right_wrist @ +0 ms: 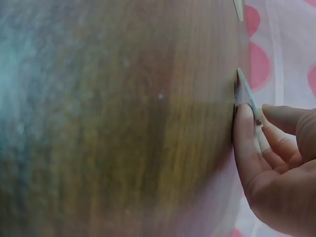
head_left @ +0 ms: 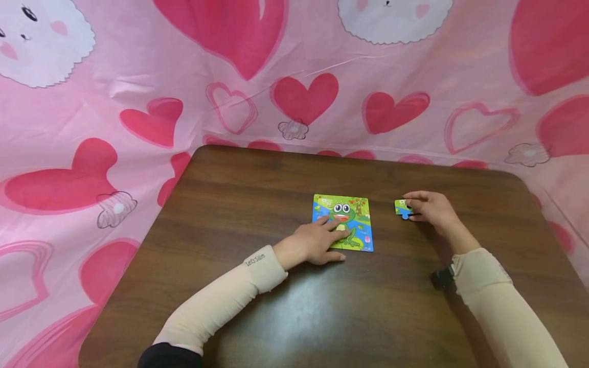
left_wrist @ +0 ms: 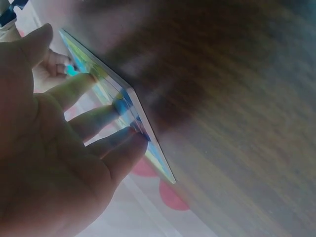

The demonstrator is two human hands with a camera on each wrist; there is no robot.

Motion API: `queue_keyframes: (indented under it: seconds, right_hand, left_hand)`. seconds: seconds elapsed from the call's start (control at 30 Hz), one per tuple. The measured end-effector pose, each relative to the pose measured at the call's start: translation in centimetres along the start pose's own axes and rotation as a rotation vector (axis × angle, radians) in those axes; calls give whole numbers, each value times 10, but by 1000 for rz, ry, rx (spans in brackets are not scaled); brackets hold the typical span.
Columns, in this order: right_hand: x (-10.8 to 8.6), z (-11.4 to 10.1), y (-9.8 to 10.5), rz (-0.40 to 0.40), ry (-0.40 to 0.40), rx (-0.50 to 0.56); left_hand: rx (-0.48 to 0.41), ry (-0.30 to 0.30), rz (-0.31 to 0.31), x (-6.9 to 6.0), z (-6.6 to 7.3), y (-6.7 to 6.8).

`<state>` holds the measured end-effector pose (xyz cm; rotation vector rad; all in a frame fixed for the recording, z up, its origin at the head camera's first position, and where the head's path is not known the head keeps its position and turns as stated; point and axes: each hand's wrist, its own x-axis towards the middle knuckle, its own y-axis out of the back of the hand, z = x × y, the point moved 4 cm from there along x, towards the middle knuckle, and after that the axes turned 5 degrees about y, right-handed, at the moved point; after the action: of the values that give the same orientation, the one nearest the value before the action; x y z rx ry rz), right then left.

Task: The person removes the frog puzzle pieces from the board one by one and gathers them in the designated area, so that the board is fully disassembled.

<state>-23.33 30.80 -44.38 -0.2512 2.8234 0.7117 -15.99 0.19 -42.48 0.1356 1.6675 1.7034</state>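
Note:
A square jigsaw puzzle point(head_left: 362, 220) with a green frog picture lies flat on the wooden table. My left hand point(head_left: 317, 242) rests on its lower left part, fingers spread and fairly straight, covering some of the picture. In the left wrist view, the fingertips point(left_wrist: 108, 116) touch the puzzle's face point(left_wrist: 89, 61). To the right of the puzzle, my right hand point(head_left: 434, 209) pinches a small puzzle piece point(head_left: 402, 207) by its right side. This piece is green and blue with a rounded blue tab at the bottom. In the right wrist view, the piece point(right_wrist: 251, 98) is tilted between thumb and finger.
The brown wooden table point(head_left: 257, 204) has rounded far corners. Behind it and to the left hangs a pink cloth point(head_left: 184, 76) printed with hearts. A dark device point(head_left: 443, 277) is strapped at the right wrist, beside the pale sleeve point(head_left: 480, 276).

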Motion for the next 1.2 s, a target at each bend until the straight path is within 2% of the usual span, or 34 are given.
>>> queue_keyframes:
  seconds: [0.17, 0.3, 0.57, 0.87, 1.2]
  right_hand:
    - [-3, -8, 2, 36, 56, -147]
    - [-4, -8, 5, 40, 69, -227]
    - [-5, -5, 12, 46, 56, -191]
    - [-8, -4, 15, 42, 51, -197]
    - [-6, -9, 15, 33, 87, -203]
  left_hand:
    - [0, 0, -2, 0, -1, -1]
    - [0, 0, -1, 1, -1, -2]
    - [7, -8, -2, 1, -2, -2]
    - [-1, -11, -4, 1, -3, -1]
    - [-4, -9, -6, 1, -3, -2]
